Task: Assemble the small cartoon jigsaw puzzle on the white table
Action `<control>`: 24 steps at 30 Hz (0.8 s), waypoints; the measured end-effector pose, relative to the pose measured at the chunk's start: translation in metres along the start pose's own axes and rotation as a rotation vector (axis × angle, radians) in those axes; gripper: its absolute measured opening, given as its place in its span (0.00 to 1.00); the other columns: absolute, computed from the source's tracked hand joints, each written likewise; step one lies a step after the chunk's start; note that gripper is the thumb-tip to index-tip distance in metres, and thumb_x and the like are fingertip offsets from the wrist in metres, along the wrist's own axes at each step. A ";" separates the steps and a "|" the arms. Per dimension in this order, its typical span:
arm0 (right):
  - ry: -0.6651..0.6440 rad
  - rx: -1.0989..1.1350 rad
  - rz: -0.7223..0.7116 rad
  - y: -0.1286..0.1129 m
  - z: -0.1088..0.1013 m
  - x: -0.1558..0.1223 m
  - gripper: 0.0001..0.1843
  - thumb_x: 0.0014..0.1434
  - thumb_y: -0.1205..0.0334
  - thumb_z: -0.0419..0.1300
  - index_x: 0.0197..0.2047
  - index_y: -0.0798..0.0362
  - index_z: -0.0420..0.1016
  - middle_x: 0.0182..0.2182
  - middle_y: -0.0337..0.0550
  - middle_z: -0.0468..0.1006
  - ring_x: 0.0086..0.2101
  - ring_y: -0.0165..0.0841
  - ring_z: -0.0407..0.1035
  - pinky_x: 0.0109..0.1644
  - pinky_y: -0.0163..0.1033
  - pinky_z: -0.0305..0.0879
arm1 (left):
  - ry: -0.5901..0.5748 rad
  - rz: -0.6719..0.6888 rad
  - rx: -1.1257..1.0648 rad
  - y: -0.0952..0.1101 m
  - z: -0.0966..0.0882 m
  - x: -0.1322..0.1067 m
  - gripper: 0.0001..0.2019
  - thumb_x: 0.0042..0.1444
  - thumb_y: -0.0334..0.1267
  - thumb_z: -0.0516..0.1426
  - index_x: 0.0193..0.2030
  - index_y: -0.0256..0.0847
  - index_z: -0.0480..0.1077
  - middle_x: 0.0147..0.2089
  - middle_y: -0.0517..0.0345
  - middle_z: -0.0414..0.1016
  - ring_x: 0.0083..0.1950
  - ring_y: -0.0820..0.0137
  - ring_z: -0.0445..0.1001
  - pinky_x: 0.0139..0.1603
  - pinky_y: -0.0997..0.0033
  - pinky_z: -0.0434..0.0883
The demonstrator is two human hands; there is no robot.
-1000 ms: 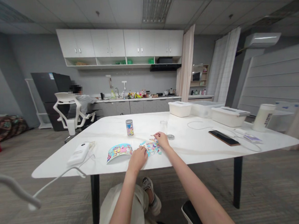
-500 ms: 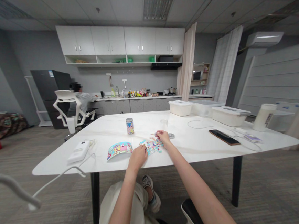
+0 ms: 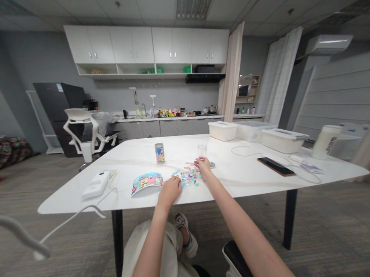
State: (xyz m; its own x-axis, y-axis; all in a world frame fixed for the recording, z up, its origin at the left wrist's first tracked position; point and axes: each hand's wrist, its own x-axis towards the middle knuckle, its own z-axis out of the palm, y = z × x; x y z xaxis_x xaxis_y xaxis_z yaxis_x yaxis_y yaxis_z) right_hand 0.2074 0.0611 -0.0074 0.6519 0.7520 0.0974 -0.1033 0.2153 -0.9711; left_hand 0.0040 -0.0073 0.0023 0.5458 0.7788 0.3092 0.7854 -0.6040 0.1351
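While you sit at the white desk (image 3: 239, 181), a thick white cable (image 3: 19, 230) curves through the far left of the view, off the desk; a flat white box (image 3: 96, 184) lies near the desk's left end, with a thin cord running from it over the edge; beyond it, well apart, another person (image 3: 102, 119) sits by a white chair (image 3: 82, 133) at the kitchen counter. Next comes a colourful picture card (image 3: 146, 182), curled up a little on the desk, and behind it a small printed tin (image 3: 159, 153) stands upright.

Your left hand (image 3: 170, 190) rests knuckles up just right of the card, near the desk's front edge; its fingers are curled and their tips reach the near left side of the puzzle pieces (image 3: 188, 178); I cannot tell whether it grips one. The pieces lie in a loose, bright scatter between your two hands.

Your right hand (image 3: 204, 167) sits at the far right of the scatter, fingers bent down onto it; whether they pinch a piece I cannot tell. Just beyond stands a clear glass (image 3: 201, 150), and a small round lid (image 3: 212, 165) lies beside that hand. Further right are two white lidded bins (image 3: 283, 140), a dark phone (image 3: 276, 166) lying flat, and a white cylinder (image 3: 324, 141) near the desk's right end.
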 end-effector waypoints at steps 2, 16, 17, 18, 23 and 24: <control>0.021 -0.006 0.007 0.002 0.000 0.000 0.14 0.51 0.71 0.57 0.41 0.49 0.62 0.31 0.39 0.73 0.31 0.30 0.75 0.36 0.35 0.75 | -0.002 0.002 0.002 0.001 -0.001 0.000 0.13 0.64 0.31 0.46 0.47 0.36 0.70 0.50 0.47 0.75 0.51 0.63 0.74 0.53 0.65 0.66; -0.056 -0.109 -0.044 -0.004 -0.004 -0.007 0.17 0.52 0.66 0.62 0.44 0.51 0.62 0.37 0.45 0.80 0.33 0.32 0.78 0.25 0.29 0.66 | -0.039 -0.022 -0.021 0.002 -0.004 -0.001 0.14 0.65 0.32 0.45 0.48 0.38 0.71 0.52 0.48 0.74 0.51 0.64 0.73 0.55 0.64 0.65; -0.062 -0.127 -0.055 -0.005 -0.004 -0.007 0.16 0.53 0.65 0.62 0.43 0.51 0.62 0.37 0.45 0.80 0.33 0.33 0.78 0.24 0.28 0.65 | -0.038 -0.022 -0.021 0.002 -0.004 -0.001 0.14 0.65 0.32 0.45 0.48 0.38 0.71 0.52 0.47 0.74 0.51 0.64 0.73 0.55 0.64 0.65; -0.070 -0.151 -0.065 -0.006 -0.004 -0.007 0.14 0.53 0.64 0.62 0.42 0.52 0.63 0.36 0.46 0.81 0.33 0.33 0.78 0.23 0.28 0.63 | -0.036 -0.020 -0.019 0.002 -0.004 -0.001 0.14 0.65 0.32 0.45 0.48 0.38 0.71 0.52 0.48 0.74 0.51 0.64 0.73 0.55 0.64 0.65; -0.142 -0.348 -0.144 -0.005 -0.003 -0.009 0.09 0.51 0.65 0.63 0.38 0.54 0.69 0.30 0.42 0.80 0.31 0.33 0.76 0.25 0.30 0.64 | -0.016 -0.004 -0.005 0.001 -0.003 0.000 0.14 0.65 0.32 0.45 0.47 0.37 0.71 0.51 0.48 0.74 0.50 0.64 0.74 0.54 0.65 0.66; -0.159 -0.397 -0.169 -0.004 -0.003 -0.010 0.09 0.50 0.66 0.63 0.36 0.54 0.71 0.28 0.40 0.80 0.31 0.32 0.76 0.28 0.31 0.66 | -0.012 0.000 -0.004 0.001 -0.002 0.000 0.14 0.65 0.32 0.45 0.47 0.37 0.71 0.51 0.48 0.74 0.50 0.63 0.74 0.53 0.65 0.66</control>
State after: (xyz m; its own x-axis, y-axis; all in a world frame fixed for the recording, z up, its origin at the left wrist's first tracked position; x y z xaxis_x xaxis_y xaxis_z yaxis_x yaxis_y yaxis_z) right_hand 0.2035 0.0509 -0.0048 0.5080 0.8201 0.2634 0.3106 0.1109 -0.9441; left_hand 0.0039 -0.0084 0.0045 0.5495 0.7806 0.2979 0.7841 -0.6049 0.1389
